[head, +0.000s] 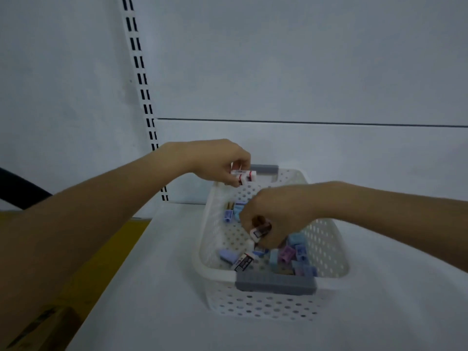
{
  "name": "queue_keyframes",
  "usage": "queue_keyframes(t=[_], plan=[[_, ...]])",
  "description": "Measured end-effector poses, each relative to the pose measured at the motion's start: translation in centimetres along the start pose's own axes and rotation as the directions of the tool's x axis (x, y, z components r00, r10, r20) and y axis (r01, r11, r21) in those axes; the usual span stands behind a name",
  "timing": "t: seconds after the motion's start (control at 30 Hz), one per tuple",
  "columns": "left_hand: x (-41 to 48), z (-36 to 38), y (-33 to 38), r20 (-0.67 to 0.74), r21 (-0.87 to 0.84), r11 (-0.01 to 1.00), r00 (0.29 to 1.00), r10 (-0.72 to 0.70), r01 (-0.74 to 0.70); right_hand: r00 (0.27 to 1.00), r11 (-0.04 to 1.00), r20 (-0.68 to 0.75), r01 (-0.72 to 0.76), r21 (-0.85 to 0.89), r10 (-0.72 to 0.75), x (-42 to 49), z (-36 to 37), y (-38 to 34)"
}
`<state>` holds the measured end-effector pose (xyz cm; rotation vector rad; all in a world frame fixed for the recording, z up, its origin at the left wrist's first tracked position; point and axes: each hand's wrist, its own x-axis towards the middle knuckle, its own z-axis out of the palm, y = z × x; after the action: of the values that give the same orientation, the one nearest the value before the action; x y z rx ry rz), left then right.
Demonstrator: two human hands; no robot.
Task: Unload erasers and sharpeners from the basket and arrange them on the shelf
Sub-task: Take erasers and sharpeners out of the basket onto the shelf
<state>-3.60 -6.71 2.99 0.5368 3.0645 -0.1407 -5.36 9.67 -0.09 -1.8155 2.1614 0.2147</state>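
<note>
— Where is the basket (253, 306) being carried?

— It is being carried by the white shelf (152, 287). One grey handle (264, 169) is sitting at the basket's far end and another grey grip bar (276, 283) at its near end.

— What is being held by the left hand (222, 160)?

— White erasers (244, 175) with red bands are being pinched between thumb and fingers above the basket's far left corner, just beside the far handle. The grip is being clamped on them.

— And by the right hand (273, 216)?

— It is being held inside the basket, over the middle. Its grip is being curled round a dark-sleeved eraser (260, 230). How many pieces are being gripped there cannot be told.

— What is being left in the basket?

— Blue and purple sharpeners (298, 252) are being piled on the basket's floor, mostly toward its near right corner, with a few at its far left. A loose eraser (243, 262) in a printed sleeve is lying toward the basket's near left corner.

— What is being shown outside the basket?

— A slotted rail (141, 79) is being seen on the wall behind the basket, to its left. A yellow surface (101, 262) is showing to the basket's left, past the shelf edge.
</note>
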Motion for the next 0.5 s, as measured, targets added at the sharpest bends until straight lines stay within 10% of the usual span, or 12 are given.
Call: queue_keyframes(t=[0.5], plan=[[5.6,-7.3,8.5,-0.09,0.118,0.99,0.992,0.088,-0.077,0.792,0.875,-0.374,-0.42,0.24,0.483,-15.7,-2.7,6.0]])
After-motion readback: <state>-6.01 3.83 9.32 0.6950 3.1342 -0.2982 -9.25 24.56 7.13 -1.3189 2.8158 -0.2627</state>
